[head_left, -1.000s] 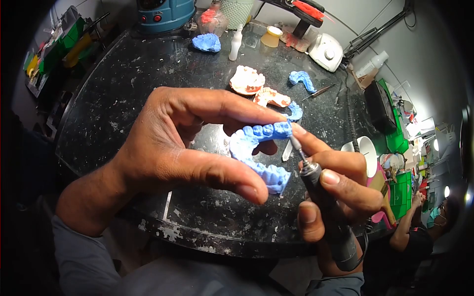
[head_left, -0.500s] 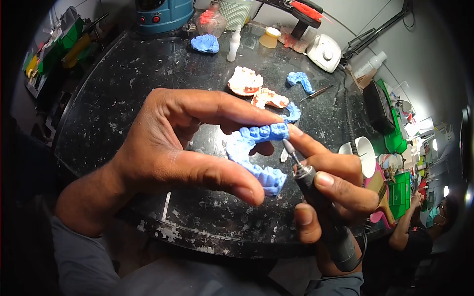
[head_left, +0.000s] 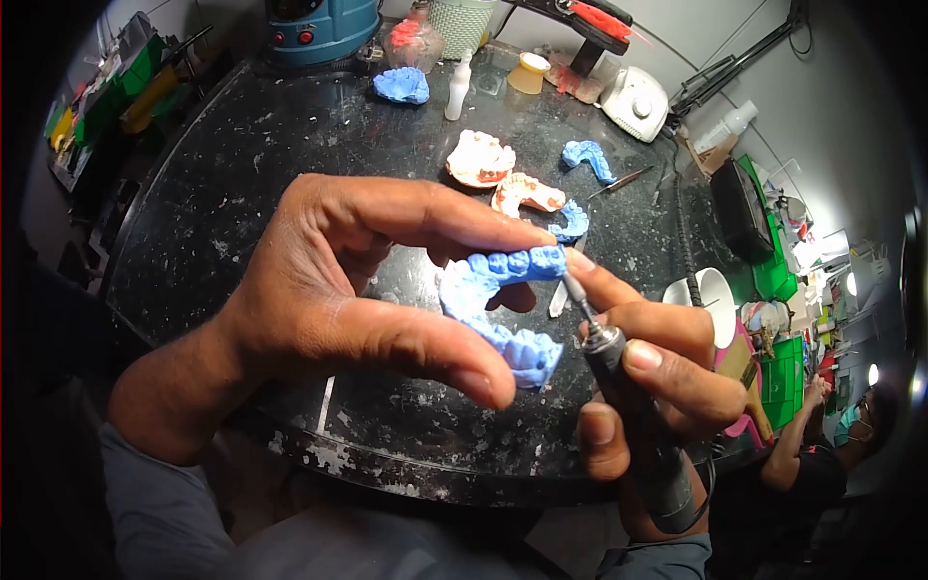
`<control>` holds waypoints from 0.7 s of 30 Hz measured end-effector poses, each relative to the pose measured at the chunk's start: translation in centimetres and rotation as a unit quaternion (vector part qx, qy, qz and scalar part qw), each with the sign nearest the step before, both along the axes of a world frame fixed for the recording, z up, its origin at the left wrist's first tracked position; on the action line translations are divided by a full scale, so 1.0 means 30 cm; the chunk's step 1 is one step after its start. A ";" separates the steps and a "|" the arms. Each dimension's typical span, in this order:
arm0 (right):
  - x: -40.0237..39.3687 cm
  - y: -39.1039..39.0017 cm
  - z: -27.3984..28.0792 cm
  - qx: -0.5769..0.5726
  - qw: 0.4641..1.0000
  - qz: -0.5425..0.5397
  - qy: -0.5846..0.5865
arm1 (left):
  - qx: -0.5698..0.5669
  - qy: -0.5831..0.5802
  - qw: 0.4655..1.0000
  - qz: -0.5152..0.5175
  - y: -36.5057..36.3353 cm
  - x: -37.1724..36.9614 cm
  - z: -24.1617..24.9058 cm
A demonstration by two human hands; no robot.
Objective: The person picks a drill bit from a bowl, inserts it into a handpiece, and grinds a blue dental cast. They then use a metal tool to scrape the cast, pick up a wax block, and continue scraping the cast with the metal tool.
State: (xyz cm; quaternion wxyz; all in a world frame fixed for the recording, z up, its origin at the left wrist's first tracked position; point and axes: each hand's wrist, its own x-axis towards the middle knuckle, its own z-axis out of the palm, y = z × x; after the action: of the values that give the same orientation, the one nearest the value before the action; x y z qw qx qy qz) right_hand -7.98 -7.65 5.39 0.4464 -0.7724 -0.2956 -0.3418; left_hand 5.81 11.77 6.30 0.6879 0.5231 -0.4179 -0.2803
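A blue U-shaped dental model [head_left: 471,283] with a row of teeth is held between the thumb and fingers of my left hand [head_left: 358,280]. My right hand [head_left: 667,377] grips a black rotary handpiece [head_left: 643,435]. Its metal burr [head_left: 577,292] points up at the end of the upper row of teeth, touching or very close to it. Beyond my hands, a smaller blue piece [head_left: 572,222] and two pinkish-white models [head_left: 480,159] lie on the black table [head_left: 242,174].
At the back stand a white dropper bottle [head_left: 458,89], a blue lump [head_left: 401,86], a teal machine [head_left: 322,34] and a white dome-shaped device [head_left: 635,103]. A white bowl [head_left: 713,304] sits at the right. Another person [head_left: 822,454] is at the far right.
The handpiece and my right hand have shifted slightly right and down. The blue model has tilted a little in my left hand, and more of a pale strip shows behind the burr.
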 end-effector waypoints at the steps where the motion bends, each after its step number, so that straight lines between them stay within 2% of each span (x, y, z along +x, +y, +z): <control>1: 0.005 -0.003 -0.005 0.001 1.000 0.005 -0.016 | 0.000 0.000 1.000 -0.001 -0.002 -0.001 -0.001; 10: 0.010 -0.004 -0.016 0.007 1.000 0.015 -0.018 | -0.030 0.009 1.000 0.003 -0.007 -0.009 -0.006; 12: 0.007 -0.012 -0.004 -0.012 1.000 0.018 -0.009 | -0.010 0.071 0.997 0.009 -0.004 -0.013 0.001; 21: 0.007 0.004 -0.021 0.003 1.000 -0.013 -0.015 | 0.008 0.079 0.997 0.015 -0.013 -0.012 0.003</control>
State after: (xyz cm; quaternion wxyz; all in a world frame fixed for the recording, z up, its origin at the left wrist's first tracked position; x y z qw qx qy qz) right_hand -7.76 -7.52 4.78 0.4399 -0.7696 -0.2912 -0.3596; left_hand 5.47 11.39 6.40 0.7183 0.5113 -0.3523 -0.3138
